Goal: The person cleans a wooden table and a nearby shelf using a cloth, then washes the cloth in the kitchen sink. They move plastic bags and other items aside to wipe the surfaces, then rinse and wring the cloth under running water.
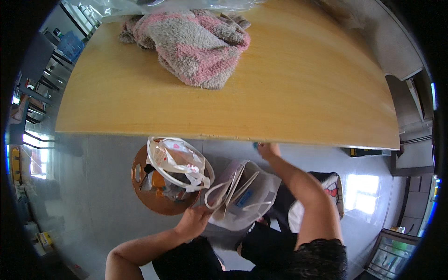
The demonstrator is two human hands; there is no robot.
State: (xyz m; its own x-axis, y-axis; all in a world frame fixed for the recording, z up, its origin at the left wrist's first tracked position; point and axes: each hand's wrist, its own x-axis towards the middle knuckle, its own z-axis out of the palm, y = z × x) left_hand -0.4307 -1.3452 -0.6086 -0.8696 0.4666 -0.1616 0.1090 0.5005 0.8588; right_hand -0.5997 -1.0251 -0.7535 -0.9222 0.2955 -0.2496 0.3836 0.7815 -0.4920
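My left hand (193,223) is closed on the near left edge of a white bag (266,198), by its looped handle. The bag's mouth gapes upward, with pale card-like sheets or flaps (236,189) and a blue patch showing inside. Ahead and to the right, my right hand (269,150) reaches to the table's front edge, which hides part of it. Its fingers look closed, and a small teal bit (255,145) shows at the fingertips, too little to name.
A wooden table (303,88) spans the far side, bearing a crumpled pink-and-grey fluffy cloth (200,49) and clear plastic sheeting (182,5). Left of the bag, a white-rimmed bin (210,165) with a plastic liner overlaps a brown basket (161,205). A patterned bag or cushion (333,193) lies right.
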